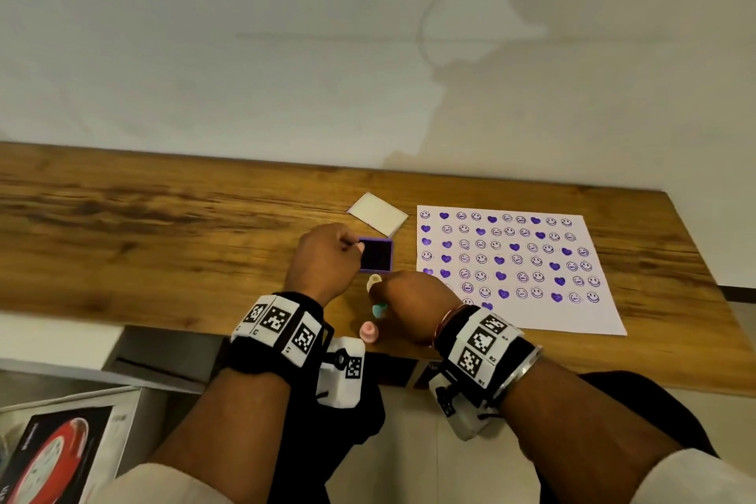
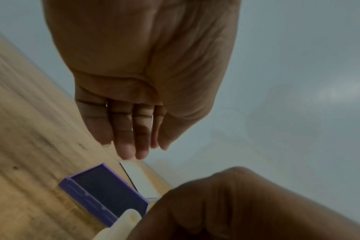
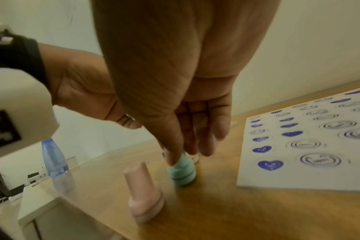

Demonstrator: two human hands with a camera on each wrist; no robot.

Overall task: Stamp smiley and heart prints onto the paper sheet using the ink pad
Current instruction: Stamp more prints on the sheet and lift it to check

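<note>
Where the right hand (image 3: pixel 175 97) points down, its thumb and fingertips pinch the top of the teal stamp (image 3: pixel 182 172), which stands on the table (image 1: pixel 163 217), blurred and slightly tilted. A cream stamp (image 1: pixel 373 282) lies against the far side of that hand's fingers; whether the hand holds it cannot be told. The left hand (image 2: pixel 144 73) is relaxed with straight fingers together and grasps nothing. It hangs at the left edge of the open ink pad (image 2: pixel 107 191), and contact cannot be confirmed.

Readable writing: none. The black-and-white coded markers on the wrist bands (image 1: pixel 282 323) carry small characters too fine to read. Lettering on the box (image 1: pixel 61 454) with a red round picture, below the table at the near left, is also illegible.

The purple ink pad sits just beyond the two hands, between them. The paper sheet (image 1: pixel 572 311) lies flat to the right of the right hand, nearly filled with rows of purple hearts and smileys; its near rows are incomplete. The sheet's left edge lies close to the teal stamp but apart from it. A pink stamp (image 3: pixel 143 194) stands upright just nearer than the teal one, close to the table's near edge. A white square lid (image 1: pixel 378 214) rests beyond the pad. A long stretch of bare wood extends left of the hands. A translucent blue bottle (image 3: pixel 53 160) shows past the table's edge.
</note>
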